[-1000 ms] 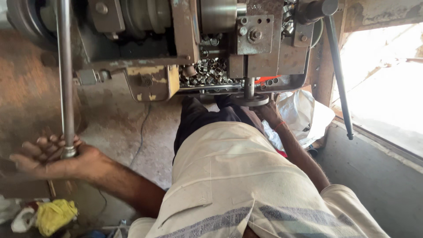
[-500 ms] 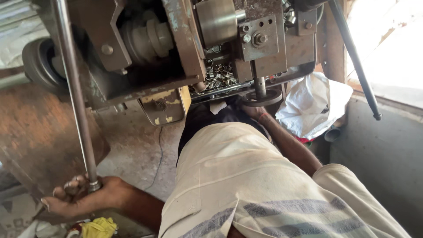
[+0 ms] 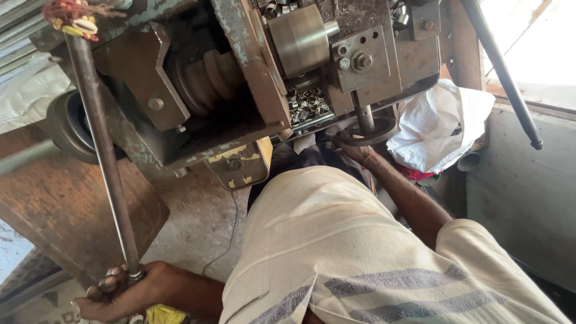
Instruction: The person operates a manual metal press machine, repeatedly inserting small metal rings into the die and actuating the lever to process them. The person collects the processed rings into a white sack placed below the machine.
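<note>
Rod (image 3: 102,156), a long bare steel bar, slants from the top left of the machine (image 3: 252,72) down to the lower left, where the left hand (image 3: 123,294) is closed around its bottom end; it looks heavy, stiff and smooth enough to slip, so the low grip near the end seems the sound place to hold. Right hand (image 3: 360,153) rests on the dark round handwheel (image 3: 367,133) under the machine, fingers curled on its rim. Small shiny metal rings (image 3: 307,103) lie heaped in the worn, paint-chipped cast body.
</note>
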